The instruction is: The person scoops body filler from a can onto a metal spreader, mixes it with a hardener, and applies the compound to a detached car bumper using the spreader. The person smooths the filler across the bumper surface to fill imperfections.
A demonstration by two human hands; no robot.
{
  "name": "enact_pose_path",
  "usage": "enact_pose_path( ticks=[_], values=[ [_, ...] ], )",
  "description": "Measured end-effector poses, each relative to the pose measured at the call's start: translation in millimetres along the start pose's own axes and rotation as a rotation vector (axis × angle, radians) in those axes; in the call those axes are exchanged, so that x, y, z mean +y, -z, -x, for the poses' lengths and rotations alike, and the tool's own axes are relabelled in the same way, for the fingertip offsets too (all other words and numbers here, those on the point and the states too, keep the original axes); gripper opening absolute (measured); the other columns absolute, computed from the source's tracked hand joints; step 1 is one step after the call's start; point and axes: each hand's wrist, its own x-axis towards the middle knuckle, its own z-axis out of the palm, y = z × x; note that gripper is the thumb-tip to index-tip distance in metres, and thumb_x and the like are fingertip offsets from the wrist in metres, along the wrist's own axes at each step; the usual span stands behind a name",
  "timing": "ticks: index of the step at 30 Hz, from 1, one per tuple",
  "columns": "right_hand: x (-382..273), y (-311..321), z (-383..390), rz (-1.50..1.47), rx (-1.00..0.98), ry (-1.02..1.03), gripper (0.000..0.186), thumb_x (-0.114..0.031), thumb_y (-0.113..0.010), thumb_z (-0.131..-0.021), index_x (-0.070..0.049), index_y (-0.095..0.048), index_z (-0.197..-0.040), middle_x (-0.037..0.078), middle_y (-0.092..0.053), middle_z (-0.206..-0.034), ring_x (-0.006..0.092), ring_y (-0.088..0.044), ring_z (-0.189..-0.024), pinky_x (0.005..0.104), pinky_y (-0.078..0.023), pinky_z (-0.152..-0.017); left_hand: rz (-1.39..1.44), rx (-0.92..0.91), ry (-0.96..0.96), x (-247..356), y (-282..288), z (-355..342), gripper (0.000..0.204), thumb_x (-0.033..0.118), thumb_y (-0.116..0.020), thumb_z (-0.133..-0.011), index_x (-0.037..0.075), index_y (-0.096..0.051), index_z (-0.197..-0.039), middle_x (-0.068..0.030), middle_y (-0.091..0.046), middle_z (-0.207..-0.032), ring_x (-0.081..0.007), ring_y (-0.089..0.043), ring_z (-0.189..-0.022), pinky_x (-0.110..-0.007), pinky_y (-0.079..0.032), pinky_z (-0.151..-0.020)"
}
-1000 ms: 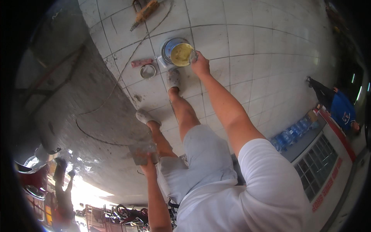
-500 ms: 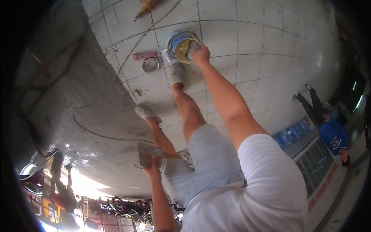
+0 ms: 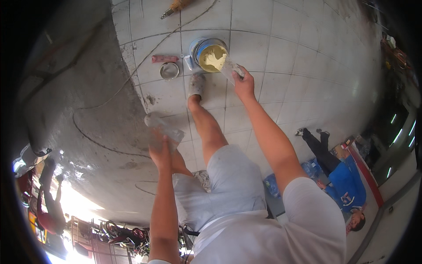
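Observation:
My right hand (image 3: 245, 86) grips a flat, smeared putty spreader (image 3: 229, 70) just at the near right rim of an open blue tin (image 3: 196, 47). Pale yellow putty (image 3: 215, 60) lies inside the tin, heaped and partly scraped. Lower down on the left, my left hand (image 3: 161, 149) holds a flat, greyish rectangular spreader plate (image 3: 172, 133) by its edge, blurred by motion. On the floor left of the tin are a small white tube (image 3: 188, 62), a red-pink packet (image 3: 165, 58) and a round lid or shallow can (image 3: 169, 71).
A cable (image 3: 149, 56) runs across the tiles, near an orange-brown power tool (image 3: 176, 5) at the top. Dark concrete (image 3: 92, 88) borders the tiled floor (image 3: 255, 48) on the left. A person in blue (image 3: 343, 178) is at right, another person (image 3: 51, 207) at far left.
My right hand has drawn the spreader back from inside the tin towards its near right rim, uncovering more putty. My left hand has risen with its plate and moved slightly left.

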Motion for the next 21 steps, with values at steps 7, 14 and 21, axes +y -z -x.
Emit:
enact_pose_path(
  ticks=[7, 14, 21],
  values=[
    [-34, 46, 48, 0.066, 0.029, 0.077, 0.037, -0.026, -0.069, -0.101, -0.005, -0.070, -0.132, 0.020, -0.077, -0.108, 0.0255, -0.075, -0.094, 0.0346, -0.057, -0.085, -0.116, -0.030, -0.074, 44, -59, -97, 0.068, 0.040, -0.075, -0.094, -0.004, -0.055, -0.143, -0.0210, -0.070, -0.123, -0.0313, -0.068, -0.109, -0.040, -0.052, -0.094],
    [-92, 104, 109, 0.046, 0.056, 0.274, 0.032, -0.016, -0.067, -0.101, 0.001, -0.070, -0.128, 0.020, -0.076, -0.117, 0.0280, -0.075, -0.109, 0.0339, -0.056, -0.094, 0.267, -0.224, -0.088, 91, -128, -131, 0.047, 0.019, -0.062, -0.091, 0.001, -0.060, -0.135, -0.0134, -0.070, -0.116, -0.0234, -0.066, -0.099, -0.036, -0.052, -0.088],
    [-191, 151, 192, 0.089, 0.047, 0.664, 0.031, 0.004, -0.069, -0.092, -0.001, -0.072, -0.123, 0.017, -0.075, -0.119, 0.0324, -0.073, -0.111, 0.0380, -0.057, -0.095, 0.653, -0.641, 0.149, 172, -128, -65, 0.073, 0.018, -0.059, -0.089, 0.000, -0.040, -0.157, -0.0157, -0.062, -0.134, -0.0236, -0.056, -0.122, -0.039, -0.044, -0.102]
  ],
)
